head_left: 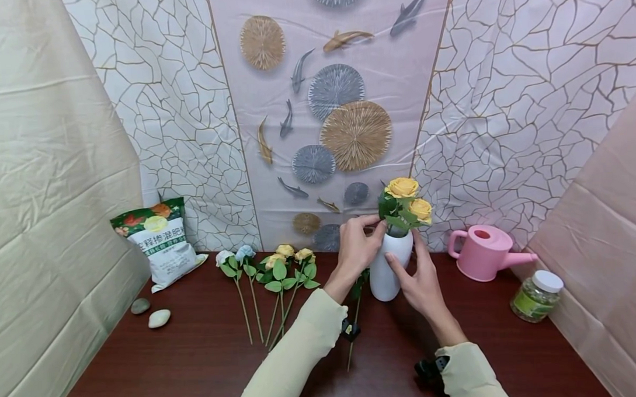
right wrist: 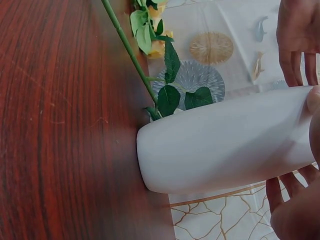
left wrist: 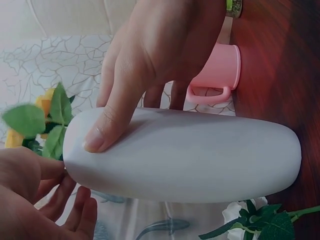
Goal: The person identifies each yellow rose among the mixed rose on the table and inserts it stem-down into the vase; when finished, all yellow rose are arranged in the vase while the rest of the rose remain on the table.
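Note:
A tall white vase (head_left: 388, 272) stands on the dark red-brown table, with two yellow roses (head_left: 403, 188) and their green leaves rising from its mouth. My right hand (head_left: 422, 279) grips the upper part of the vase, thumb on the near side and fingers round the right side; the left wrist view shows this right hand (left wrist: 150, 65) from close by. At the vase's rim is my left hand (head_left: 357, 247), its thumb and forefinger close together beside the rose leaves. Whether they pinch a stem there is hidden. Its other fingers (left wrist: 86, 215) hang free beside the vase.
A white flower on a green stem (head_left: 355, 320) lies left of the vase, partly behind my left wrist. Further left lie pale blue flowers (head_left: 244, 253), yellow roses (head_left: 274, 260), a fertilizer bag (head_left: 164, 250) and two stones (head_left: 159, 318). On the right are a pink watering can (head_left: 483, 254) and a jar (head_left: 537, 296).

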A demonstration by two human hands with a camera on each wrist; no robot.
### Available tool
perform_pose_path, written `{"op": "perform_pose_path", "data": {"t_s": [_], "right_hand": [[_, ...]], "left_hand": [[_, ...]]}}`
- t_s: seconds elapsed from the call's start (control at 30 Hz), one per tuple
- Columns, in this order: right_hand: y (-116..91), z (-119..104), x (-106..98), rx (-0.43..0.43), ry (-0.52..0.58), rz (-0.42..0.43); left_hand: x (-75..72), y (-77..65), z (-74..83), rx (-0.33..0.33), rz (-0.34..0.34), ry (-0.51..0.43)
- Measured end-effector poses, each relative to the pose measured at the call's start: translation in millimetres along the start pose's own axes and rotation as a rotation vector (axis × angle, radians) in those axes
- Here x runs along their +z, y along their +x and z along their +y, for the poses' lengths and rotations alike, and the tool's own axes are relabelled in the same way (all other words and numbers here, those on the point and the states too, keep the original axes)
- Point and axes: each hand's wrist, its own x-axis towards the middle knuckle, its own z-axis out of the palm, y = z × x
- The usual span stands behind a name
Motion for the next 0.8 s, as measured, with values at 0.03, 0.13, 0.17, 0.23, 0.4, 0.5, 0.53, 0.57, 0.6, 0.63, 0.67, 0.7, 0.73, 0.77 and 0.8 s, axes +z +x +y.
{"op": "perform_pose_path", "data": {"t_s": [0.03,0.13,0.17,0.23,0.4,0.5,0.53,0.57,0.6,0.63,0.67,0.7,0.73,0.77,0.8], "right_hand": [[0,0,0,-0.003,-0.001,0.001],[0,0,0,-0.006,-0.001,0.005],[0,0,1,-0.009,-0.001,0.006],[0,0,1,-0.012,-0.001,0.008],[0,0,1,-0.011,0.008,0.009],[0,0,1,-0.01,0.015,0.006],[0,0,1,-0.01,0.016,0.006],[-1,0,1,-0.009,0.015,0.005],[0,0,0,-0.009,0.016,0.004],[-1,1,0,-0.008,0.016,0.004],[-1,1,0,-0.007,0.016,0.003],[-1,1,1,-0.005,0.014,0.003],[-1,1,1,-0.003,0.013,0.002],[-1,2,1,0.0,0.014,0.001],[-1,1,1,0.003,0.015,0.001]], "left_hand": [[-0.2,-0.4,0.1,-0.005,-0.002,-0.002],[-1.2,-1.7,-0.8,-0.019,-0.011,-0.016],[-1.8,-2.3,-1.5,-0.024,-0.015,-0.027],[-3.3,-3.7,-3.8,-0.033,-0.024,-0.051],[-11.5,-8.6,-12.9,-0.018,-0.05,-0.125],[-18.9,-13.2,-19.2,-0.005,-0.064,-0.17],[-21.7,-15.2,-21.5,-0.002,-0.067,-0.184],[-24.7,-17.1,-23.5,0.002,-0.068,-0.194],[-28.2,-19.1,-25.3,0.005,-0.07,-0.202],[-32.0,-20.8,-27.2,0.01,-0.067,-0.207],[-36.1,-22.6,-29.2,0.011,-0.062,-0.208],[-40.6,-24.3,-31.4,0.014,-0.052,-0.205],[-45.6,-26.0,-34.0,0.015,-0.04,-0.202],[-51.0,-27.5,-36.6,0.012,-0.029,-0.193],[-56.8,-29.3,-40.0,0.008,-0.019,-0.188]]}}
